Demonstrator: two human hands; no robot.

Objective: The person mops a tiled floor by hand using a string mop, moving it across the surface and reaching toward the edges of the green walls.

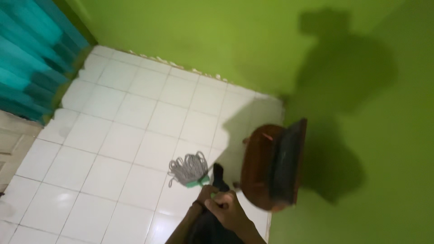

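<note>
Person holds a string mop [189, 171] with both hands, low centre of the head view. Right hand [228, 210] is closed around the dark handle [219, 177]; left hand [205, 193] sits just beside and slightly ahead of it, fingers wrapped on the same handle. Both are narrow, full grips, hands touching or nearly so.

Mop head: grey looped cotton strands on a green clamp [198, 182], resting on the white tiled floor [117, 135], near the wooden chair [271, 167] that stands against the green wall [361, 90]. Head and chair are apart, not touching.

Axis: the long axis runs from the hands up-left in the picture to the head. Handle is strongly foreshortened, so it points steeply down and away from the person, strands fanned left toward the open floor. Most of the handle length is hidden by the hands and the dark garment below.

Handling, as a judgement: light overall, rigid handle, soft floppy strands that drag and deform; heavier and sluggish if wet, which can't be told here. Best hold is on the handle with hands spaced apart for leverage. Glossy tiles look slippery.

Teal curtain [31, 54] at far left, well apart.
</note>
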